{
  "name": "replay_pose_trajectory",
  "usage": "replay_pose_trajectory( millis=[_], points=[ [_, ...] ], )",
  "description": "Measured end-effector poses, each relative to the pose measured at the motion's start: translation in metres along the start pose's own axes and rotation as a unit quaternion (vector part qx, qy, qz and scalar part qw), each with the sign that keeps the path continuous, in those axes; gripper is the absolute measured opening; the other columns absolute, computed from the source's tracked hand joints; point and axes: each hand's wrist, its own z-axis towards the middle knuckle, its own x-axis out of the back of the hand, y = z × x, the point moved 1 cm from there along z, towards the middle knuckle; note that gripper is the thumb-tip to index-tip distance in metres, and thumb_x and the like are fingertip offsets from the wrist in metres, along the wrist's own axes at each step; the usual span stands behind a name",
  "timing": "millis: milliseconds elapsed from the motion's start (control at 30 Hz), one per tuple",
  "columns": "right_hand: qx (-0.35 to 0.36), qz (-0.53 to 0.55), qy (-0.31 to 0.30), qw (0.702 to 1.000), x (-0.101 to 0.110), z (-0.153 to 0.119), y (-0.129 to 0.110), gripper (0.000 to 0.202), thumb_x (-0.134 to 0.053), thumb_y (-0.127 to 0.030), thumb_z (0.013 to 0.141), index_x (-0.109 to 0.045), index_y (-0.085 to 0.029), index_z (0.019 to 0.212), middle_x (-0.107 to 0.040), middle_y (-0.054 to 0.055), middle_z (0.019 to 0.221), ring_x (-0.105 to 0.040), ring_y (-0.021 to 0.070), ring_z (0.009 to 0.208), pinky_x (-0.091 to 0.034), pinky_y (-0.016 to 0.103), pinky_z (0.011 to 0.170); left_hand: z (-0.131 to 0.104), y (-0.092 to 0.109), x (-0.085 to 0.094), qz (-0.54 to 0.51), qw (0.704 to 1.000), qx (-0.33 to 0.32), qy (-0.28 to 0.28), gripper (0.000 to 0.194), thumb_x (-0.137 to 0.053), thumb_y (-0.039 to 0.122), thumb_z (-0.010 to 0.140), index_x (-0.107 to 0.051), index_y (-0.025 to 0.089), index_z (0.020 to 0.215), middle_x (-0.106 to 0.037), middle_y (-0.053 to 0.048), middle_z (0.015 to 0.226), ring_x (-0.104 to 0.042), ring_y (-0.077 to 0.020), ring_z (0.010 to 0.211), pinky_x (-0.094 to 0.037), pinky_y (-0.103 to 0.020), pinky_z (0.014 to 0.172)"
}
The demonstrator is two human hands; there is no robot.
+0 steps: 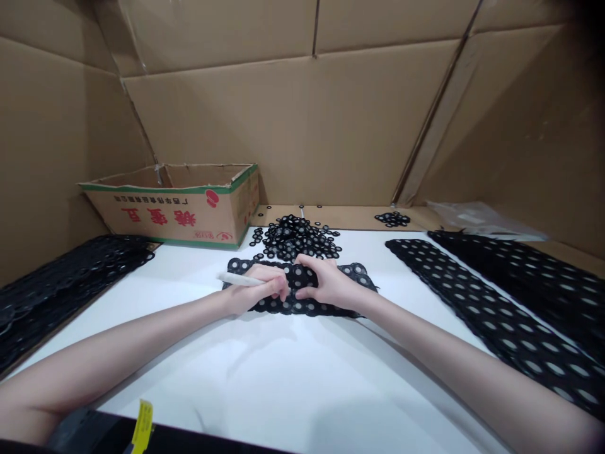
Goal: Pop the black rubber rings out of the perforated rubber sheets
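Your dotted black cloth (297, 307) lies just on the near side of the pile of rings (297, 238). Your left hand (262, 287), nearside of that pile, grips a white pen (240, 279), its tip hidden. Your right hand (333, 284) rests on the cloth, thumb and forefinger spread. A cardboard box (189, 221) stands left of the pile.

The left hand (259, 285) grips a slim white pen-shaped tool (240, 279) over a black fabric strip with round pale spots (302, 307); the right hand (334, 284), thumb and forefinger parted, touches the strip. Small black rings (293, 238) lie heaped just beyond, near an open brown cardboard box with green edging (184, 217).
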Motion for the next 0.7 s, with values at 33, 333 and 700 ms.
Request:
replay_pose_trajectory(
  millis=[33, 333, 700],
  points=[
    [-0.004, 0.003, 0.000, 1.000, 0.0005, 0.0006, -0.0005, 0.035, -0.075, -0.022, 0.066, -0.050, -0.022, 0.091, -0.064, -0.003, 0.081, -0.059, 0.0207, 0.082, -0.033, 0.042, 0.089, 0.0003, 0.0003, -0.0001, 0.009, 1.000, -0.003, 0.001, 0.054, -0.032, 0.045, 0.097, -0.062, 0.011, 0.068, -0.058, -0.005, 0.067, -0.052, -0.0133, 0.066, -0.040, -0.025, 0.068],
    [0.006, 0.014, -0.003, 1.000, 0.0045, 0.0006, -0.0041, 0.034, -0.075, -0.019, 0.064, -0.049, -0.021, 0.086, -0.059, -0.004, 0.075, -0.057, 0.0199, 0.079, -0.037, 0.032, 0.076, 0.0004, 0.0074, -0.0016, 0.062, 0.998, 0.018, -0.023, 0.049, -0.031, 0.038, 0.099, -0.062, 0.012, 0.071, -0.059, -0.003, 0.070, -0.051, -0.0123, 0.068, -0.038, -0.024, 0.069],
    [0.021, 0.009, 0.009, 1.000, 0.0020, -0.0025, -0.0031, 0.038, -0.075, -0.020, 0.065, -0.054, -0.021, 0.096, -0.065, -0.001, 0.085, -0.060, 0.0222, 0.084, -0.039, 0.038, 0.084, -0.0050, 0.0034, -0.0053, 0.013, 0.999, 0.051, 0.007, 0.049, -0.033, 0.040, 0.098, -0.064, 0.011, 0.073, -0.051, -0.001, 0.063, -0.047, -0.0105, 0.061, -0.036, -0.022, 0.061]
  ],
)
